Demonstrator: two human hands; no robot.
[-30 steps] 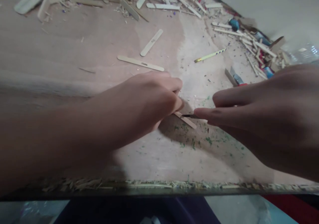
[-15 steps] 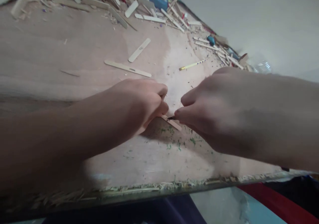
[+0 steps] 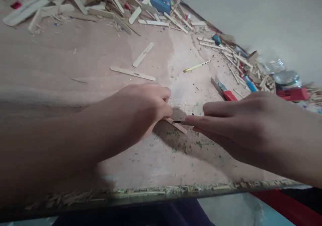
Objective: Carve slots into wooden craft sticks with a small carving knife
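The pale, round-ended wooden craft stick (image 3: pixel 181 128) slants across the tabletop (image 3: pixel 100 48), its exposed end pointing near-right. The left hand (image 3: pixel 151 107) clamps it; the right hand's (image 3: pixel 233 127) fingers pinch a slim dark-tipped tool (image 3: pixel 178 122).

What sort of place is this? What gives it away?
Likely a craft or woodworking bench: piled wooden sticks at the back, wood scraps along the near edge, and a red-handled tool on the tabletop.
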